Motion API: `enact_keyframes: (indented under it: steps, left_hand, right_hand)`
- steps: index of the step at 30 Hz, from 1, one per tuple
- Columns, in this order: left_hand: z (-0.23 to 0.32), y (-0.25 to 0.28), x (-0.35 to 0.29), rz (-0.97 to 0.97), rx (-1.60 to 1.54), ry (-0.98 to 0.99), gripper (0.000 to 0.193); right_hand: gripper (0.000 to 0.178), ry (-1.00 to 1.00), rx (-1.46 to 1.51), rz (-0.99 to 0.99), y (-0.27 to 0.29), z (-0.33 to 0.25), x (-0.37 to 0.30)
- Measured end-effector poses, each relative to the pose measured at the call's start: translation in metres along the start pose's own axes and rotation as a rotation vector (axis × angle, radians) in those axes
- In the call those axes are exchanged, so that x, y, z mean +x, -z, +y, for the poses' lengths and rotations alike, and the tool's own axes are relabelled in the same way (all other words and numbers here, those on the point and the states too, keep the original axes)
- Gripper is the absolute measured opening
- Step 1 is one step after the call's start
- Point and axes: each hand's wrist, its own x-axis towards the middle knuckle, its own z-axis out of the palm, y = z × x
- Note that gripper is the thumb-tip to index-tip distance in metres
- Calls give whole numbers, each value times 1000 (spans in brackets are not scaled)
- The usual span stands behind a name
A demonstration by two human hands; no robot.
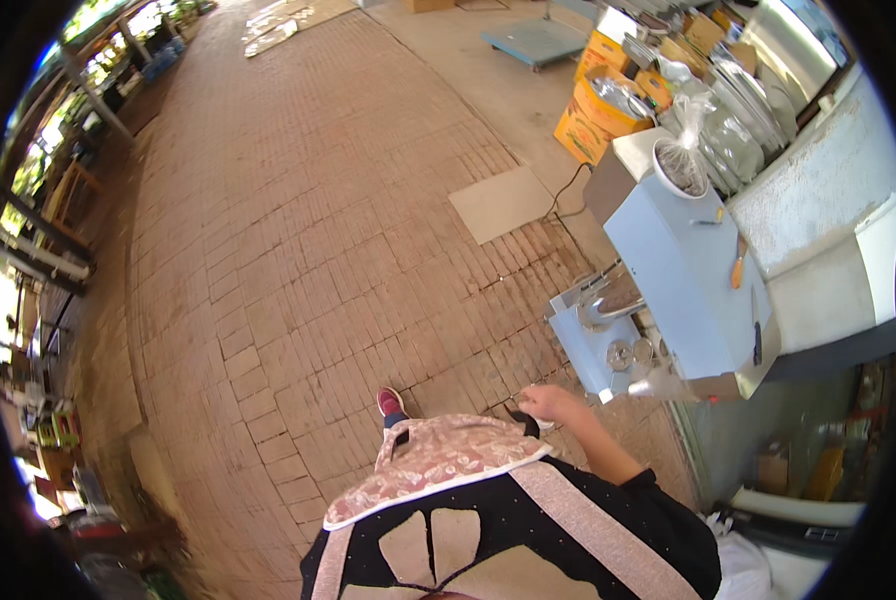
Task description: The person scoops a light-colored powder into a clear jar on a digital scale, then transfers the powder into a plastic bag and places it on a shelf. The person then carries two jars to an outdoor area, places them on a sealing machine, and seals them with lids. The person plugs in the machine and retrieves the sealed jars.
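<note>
My right hand (556, 405) hangs low in front of my right side, beside the pink patterned apron (458, 447). Its fingers are curled closed, and a small dark shape with a bit of white shows just under them; what it is stays too small to make out. To the right of that hand stands a light blue metal machine (680, 270) with a low tray (580, 345). On the tray are a shiny metal cylinder (608, 305) and round metal parts (620, 354). My left hand is out of the picture.
An orange-handled tool (738, 265) and a black-handled knife (757, 340) lie on the machine top, near a bowl (680, 168) with clear plastic. Orange cartons (598, 118), a blue platform cart (538, 42) and a flat cardboard sheet (500, 205) lie beyond on the brick floor (318, 250).
</note>
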Motion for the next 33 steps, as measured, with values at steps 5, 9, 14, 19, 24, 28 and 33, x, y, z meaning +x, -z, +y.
enact_keyframes:
  steps: [5, 9, 14, 19, 24, 28, 33]
  left_hand:
    - [106, 122, 81, -92, 746, -363, 26]
    - [296, 195, 126, 214, 1214, -790, 31]
    - [544, 175, 142, 35, 152, -863, 31]
    - [597, 113, 172, -204, -91, -658, 27]
    - [568, 130, 211, -213, 609, -531, 22]
    - [608, 169, 239, -192, 588, -334, 23]
    - [730, 195, 282, -198, 586, -290, 25]
  right_hand:
    - [40, -208, 184, 212, -25, -32, 59]
    - [39, -206, 440, 285, -29, -49, 64]
    - [29, -524, 439, 431, 0, -22, 98]
    - [23, -518, 317, 659, 78, 4, 208]
    - [32, -414, 47, 841, 219, 1, 321]
    - [31, -580, -597, 674, 320, 41, 390]
    - [32, -1057, -485, 62, 342, 104, 420]
